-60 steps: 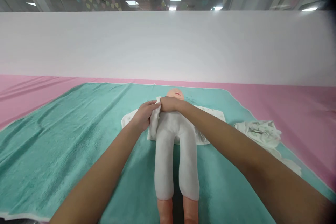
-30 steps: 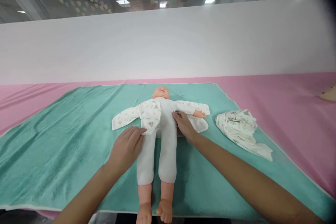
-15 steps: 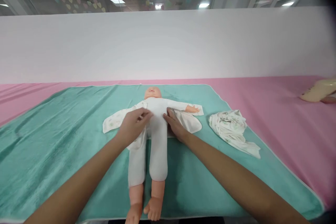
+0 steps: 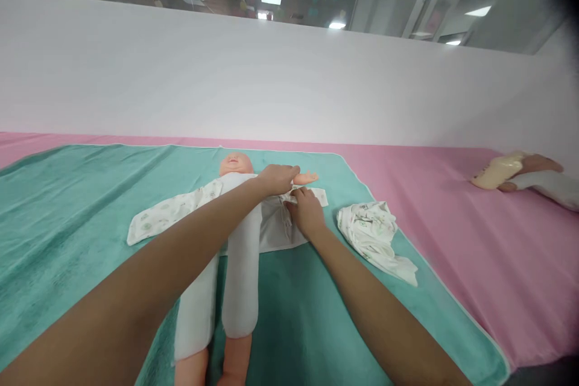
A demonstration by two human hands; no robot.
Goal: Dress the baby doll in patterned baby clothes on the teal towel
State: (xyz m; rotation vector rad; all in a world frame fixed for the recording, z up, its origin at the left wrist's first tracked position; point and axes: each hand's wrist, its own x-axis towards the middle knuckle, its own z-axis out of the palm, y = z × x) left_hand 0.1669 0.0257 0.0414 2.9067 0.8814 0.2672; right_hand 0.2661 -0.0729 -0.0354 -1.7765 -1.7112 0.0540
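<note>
A baby doll point(image 4: 235, 223) with a white cloth body lies face up on a teal towel point(image 4: 90, 205). An open printed baby garment point(image 4: 158, 217) is spread beneath it. My left hand point(image 4: 277, 178) has crossed over the doll's chest and rests on the doll's far arm near its small pink hand, fingers curled. Just below, my right hand point(image 4: 304, 212) pinches the garment's right flap by the sleeve.
A crumpled printed cloth point(image 4: 371, 235) lies on the towel to the right. The towel covers a pink sheet point(image 4: 452, 223). At the far right another person's hand point(image 4: 529, 166) holds a cream object. A white partition stands behind.
The view has swung to the right. My left hand moved from the doll's left side across its chest to its right arm. My right hand shifted up onto the garment's right sleeve.
</note>
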